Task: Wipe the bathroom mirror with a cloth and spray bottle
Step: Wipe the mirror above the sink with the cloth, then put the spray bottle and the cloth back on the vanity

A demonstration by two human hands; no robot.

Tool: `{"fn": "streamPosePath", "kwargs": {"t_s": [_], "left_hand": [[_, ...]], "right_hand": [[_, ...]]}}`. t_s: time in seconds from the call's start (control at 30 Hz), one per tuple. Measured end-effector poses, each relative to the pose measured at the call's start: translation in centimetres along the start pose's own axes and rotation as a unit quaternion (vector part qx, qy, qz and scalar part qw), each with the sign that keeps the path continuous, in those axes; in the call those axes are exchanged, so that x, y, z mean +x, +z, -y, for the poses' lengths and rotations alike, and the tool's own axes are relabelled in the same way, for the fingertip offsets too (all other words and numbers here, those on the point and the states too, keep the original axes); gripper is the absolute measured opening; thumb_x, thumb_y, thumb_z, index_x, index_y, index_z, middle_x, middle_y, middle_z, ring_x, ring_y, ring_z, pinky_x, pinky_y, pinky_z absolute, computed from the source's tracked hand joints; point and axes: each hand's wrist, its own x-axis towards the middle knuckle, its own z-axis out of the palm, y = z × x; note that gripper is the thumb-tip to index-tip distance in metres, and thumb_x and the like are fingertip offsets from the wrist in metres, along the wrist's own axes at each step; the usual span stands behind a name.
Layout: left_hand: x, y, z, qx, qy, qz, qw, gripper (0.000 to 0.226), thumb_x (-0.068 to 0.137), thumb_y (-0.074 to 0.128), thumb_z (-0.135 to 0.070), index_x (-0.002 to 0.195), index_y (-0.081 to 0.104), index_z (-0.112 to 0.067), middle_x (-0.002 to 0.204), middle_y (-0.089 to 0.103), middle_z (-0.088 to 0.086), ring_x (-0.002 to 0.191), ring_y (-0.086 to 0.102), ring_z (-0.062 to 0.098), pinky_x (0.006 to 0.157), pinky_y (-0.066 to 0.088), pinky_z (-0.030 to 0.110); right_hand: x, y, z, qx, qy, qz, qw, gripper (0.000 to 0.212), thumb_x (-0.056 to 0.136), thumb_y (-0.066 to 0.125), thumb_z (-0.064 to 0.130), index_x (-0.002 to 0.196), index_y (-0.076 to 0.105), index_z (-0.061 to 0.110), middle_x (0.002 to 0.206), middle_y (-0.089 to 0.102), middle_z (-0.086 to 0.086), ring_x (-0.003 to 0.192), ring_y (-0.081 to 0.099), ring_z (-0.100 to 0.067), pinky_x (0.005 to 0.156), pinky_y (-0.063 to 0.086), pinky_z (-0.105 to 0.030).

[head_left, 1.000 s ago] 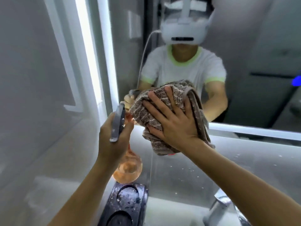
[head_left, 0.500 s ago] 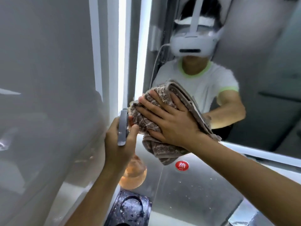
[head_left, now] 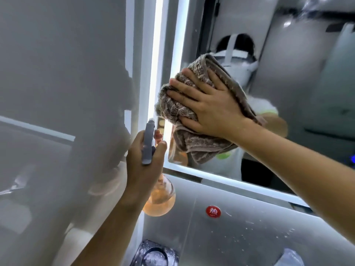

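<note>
My right hand (head_left: 209, 106) lies flat, fingers spread, pressing a bunched brown-grey cloth (head_left: 194, 144) against the lower left part of the mirror (head_left: 299, 77). My left hand (head_left: 144, 160) grips a spray bottle by its neck, just below and left of the cloth; its grey trigger head (head_left: 148, 143) points up at the mirror's lit left edge, and its rounded amber body (head_left: 161, 198) hangs below my hand. The mirror reflects a person in a white headset and white shirt, partly hidden by the cloth.
A bright light strip (head_left: 155, 60) runs up the mirror's left edge and another along its bottom edge (head_left: 240, 183). A grey wall panel (head_left: 57, 93) stands at the left. Below are a round red sticker (head_left: 213, 211), a splashed grey backsplash (head_left: 259, 235), a dark tray (head_left: 153, 254) and a tap (head_left: 290, 258).
My right hand has slid the cloth upward on the mirror, from chest level of the reflection to head level. The left hand with the bottle stays just below it. The view has tilted up.
</note>
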Motion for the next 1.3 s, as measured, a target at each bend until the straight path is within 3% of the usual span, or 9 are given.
{"fn": "streamPosePath", "kwargs": {"t_s": [0.1,0.37,0.6,0.73,0.8,0.9,1.0,1.1,1.3], "left_hand": [[-1.3,-0.2,0.7,0.006,-0.006,0.008,1.0,0.017,0.083,0.054,-0.023,0.07,0.044,-0.023,0.046,0.046,-0.019,0.047,0.043,0.003,0.046,0.03,0.007],[-5.3,-1.1,2.6,0.049,-0.045,0.023,0.998,0.004,0.077,0.053,-0.023,0.075,0.051,-0.021,0.051,0.047,-0.012,0.05,0.047,0.002,0.047,0.033,0.008],[-8.1,0.8,2.2,0.059,-0.049,0.071,0.995,0.015,0.077,0.052,-0.023,0.085,0.054,-0.011,0.063,0.051,-0.005,0.059,0.054,0.0,0.05,0.039,0.007],[-10.2,2.3,1.1,0.049,-0.05,0.096,0.993,0.024,0.076,0.053,-0.025,0.094,0.056,-0.01,0.074,0.057,-0.01,0.069,0.059,-0.003,0.06,0.045,0.006],[-11.2,3.3,0.1,0.044,-0.053,0.106,0.992,0.027,0.075,0.054,-0.027,0.098,0.058,-0.013,0.077,0.059,-0.014,0.069,0.06,0.003,0.063,0.047,0.01],[-13.0,5.4,-2.1,0.031,-0.048,0.133,0.989,0.018,0.076,0.055,-0.024,0.092,0.058,-0.017,0.072,0.057,-0.013,0.06,0.057,0.0,0.056,0.044,0.013],[-15.5,7.7,-5.3,0.018,-0.032,0.158,0.987,0.014,0.076,0.056,-0.024,0.087,0.06,-0.018,0.07,0.062,-0.008,0.061,0.058,0.001,0.059,0.047,0.018],[-18.2,10.3,-9.0,0.012,-0.024,0.164,0.986,0.005,0.076,0.056,-0.022,0.072,0.054,-0.026,0.06,0.061,-0.019,0.053,0.051,0.0,0.054,0.038,0.012],[-24.5,15.5,-16.0,-0.007,-0.039,0.179,0.983,0.01,0.07,0.055,-0.024,0.078,0.058,-0.029,0.066,0.059,-0.005,0.059,0.048,0.009,0.062,0.043,0.029]], "right_hand": [[-1.2,0.8,2.1,0.018,0.044,-0.005,0.999,0.057,0.086,0.037,0.047,0.136,0.043,0.02,0.144,0.042,-0.002,0.134,0.034,-0.029,0.111,0.001,-0.045],[-8.2,2.8,7.0,0.045,-0.006,0.055,0.997,0.055,0.087,0.044,0.044,0.137,0.043,0.02,0.144,0.041,0.002,0.129,0.043,-0.024,0.111,0.001,-0.047],[-14.8,2.4,7.3,0.044,-0.061,0.105,0.992,0.053,0.09,0.043,0.044,0.135,0.045,0.017,0.141,0.045,-0.001,0.132,0.039,-0.023,0.111,0.007,-0.045],[-19.8,0.6,5.2,0.076,-0.054,0.141,0.986,0.045,0.097,0.031,0.037,0.134,0.043,0.015,0.139,0.047,-0.001,0.131,0.039,-0.025,0.112,0.009,-0.045],[-23.5,-1.0,3.6,0.073,-0.022,0.151,0.986,0.041,0.1,0.025,0.032,0.134,0.04,0.016,0.139,0.045,0.001,0.131,0.034,-0.021,0.113,0.009,-0.045],[-28.6,-3.7,2.1,0.058,0.053,0.193,0.978,0.042,0.096,0.035,0.036,0.132,0.047,0.018,0.14,0.045,0.003,0.132,0.037,-0.021,0.112,0.017,-0.046],[-31.2,-7.4,1.6,0.078,0.19,0.217,0.954,0.044,0.093,0.036,0.039,0.124,0.057,0.018,0.134,0.053,0.001,0.126,0.047,-0.024,0.11,0.019,-0.045],[-33.1,-11.8,0.4,0.102,0.296,0.216,0.925,0.047,0.085,0.039,0.039,0.12,0.061,0.018,0.13,0.057,-0.002,0.123,0.05,-0.028,0.107,0.018,-0.04],[-38.5,-20.0,-3.1,0.133,0.342,0.242,0.898,0.052,0.085,0.034,0.041,0.127,0.055,0.019,0.136,0.051,-0.001,0.129,0.043,-0.029,0.108,0.015,-0.04]]}}
